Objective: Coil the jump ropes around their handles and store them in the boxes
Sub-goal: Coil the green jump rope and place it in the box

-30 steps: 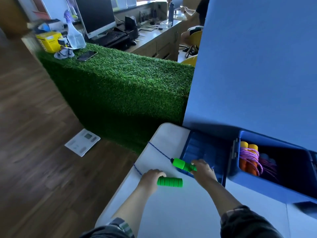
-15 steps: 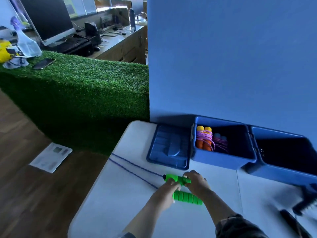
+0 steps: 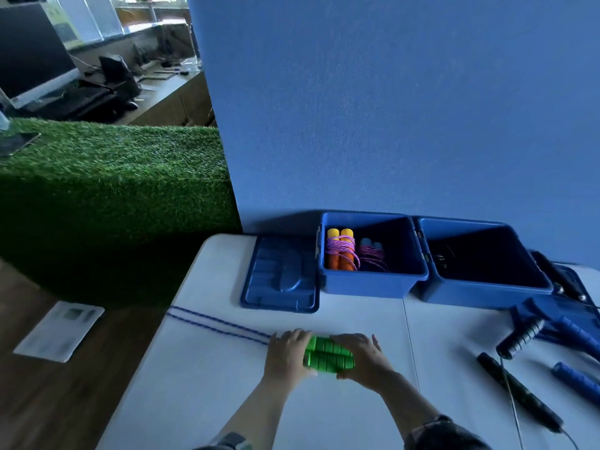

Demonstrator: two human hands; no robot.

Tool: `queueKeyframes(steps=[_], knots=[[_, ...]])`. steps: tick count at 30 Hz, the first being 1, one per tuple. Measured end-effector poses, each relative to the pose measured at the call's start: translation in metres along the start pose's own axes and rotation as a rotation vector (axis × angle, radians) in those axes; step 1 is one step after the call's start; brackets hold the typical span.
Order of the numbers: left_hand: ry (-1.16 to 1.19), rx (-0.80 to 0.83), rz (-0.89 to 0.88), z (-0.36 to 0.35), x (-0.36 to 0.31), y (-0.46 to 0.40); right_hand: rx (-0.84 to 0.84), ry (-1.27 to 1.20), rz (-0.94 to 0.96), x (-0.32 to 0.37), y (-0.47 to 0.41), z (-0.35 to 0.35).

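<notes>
Two green ribbed jump-rope handles lie side by side on the white table, pressed together between my hands. My left hand grips their left ends and my right hand covers their right ends. Their blue rope runs as two strands leftward over the table's left edge. Behind stands an open blue box holding an orange-handled rope wound in purple cord and a second coiled rope. A second open blue box sits to its right.
A blue lid lies flat left of the boxes. At the right are a black-handled rope, blue handles and another lid. A blue partition backs the table. A turf-covered counter and a paper on the floor are left.
The two green handles have been brought together parallel, with both hands closed around them. The view has swung right, showing the second box and more ropes.
</notes>
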State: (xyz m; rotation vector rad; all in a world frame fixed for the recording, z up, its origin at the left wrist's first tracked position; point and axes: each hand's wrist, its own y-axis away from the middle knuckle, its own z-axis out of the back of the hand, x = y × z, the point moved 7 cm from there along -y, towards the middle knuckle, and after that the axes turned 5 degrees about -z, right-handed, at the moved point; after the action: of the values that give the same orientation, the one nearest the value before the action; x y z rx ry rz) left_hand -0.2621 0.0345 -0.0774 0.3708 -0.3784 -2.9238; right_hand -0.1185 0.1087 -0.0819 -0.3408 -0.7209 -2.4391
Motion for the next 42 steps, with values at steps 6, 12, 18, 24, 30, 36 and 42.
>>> queueKeyframes(steps=[6,12,18,24,30,36,42], knots=[[-0.01,-0.034,0.008,0.007,-0.004,-0.001,-0.059,0.031,-0.018,0.0,0.003,0.008],[0.074,-0.021,0.096,0.004,-0.005,0.0,-0.282,0.059,-0.141,-0.01,0.011,0.022],[0.242,0.006,0.125,-0.002,-0.019,0.003,-0.112,-0.152,-0.281,-0.016,0.012,0.003],[0.395,0.04,0.202,-0.012,-0.036,0.007,-0.121,-0.347,-0.325,-0.027,0.012,-0.001],[0.581,0.074,0.318,-0.015,-0.038,0.009,-0.101,-0.484,-0.267,-0.022,0.004,-0.001],[0.682,0.137,0.373,-0.008,-0.036,0.011,-0.021,-0.459,-0.243,-0.011,0.001,-0.003],[0.702,0.022,0.299,-0.003,-0.029,0.008,-0.076,-0.623,-0.224,-0.018,0.001,-0.009]])
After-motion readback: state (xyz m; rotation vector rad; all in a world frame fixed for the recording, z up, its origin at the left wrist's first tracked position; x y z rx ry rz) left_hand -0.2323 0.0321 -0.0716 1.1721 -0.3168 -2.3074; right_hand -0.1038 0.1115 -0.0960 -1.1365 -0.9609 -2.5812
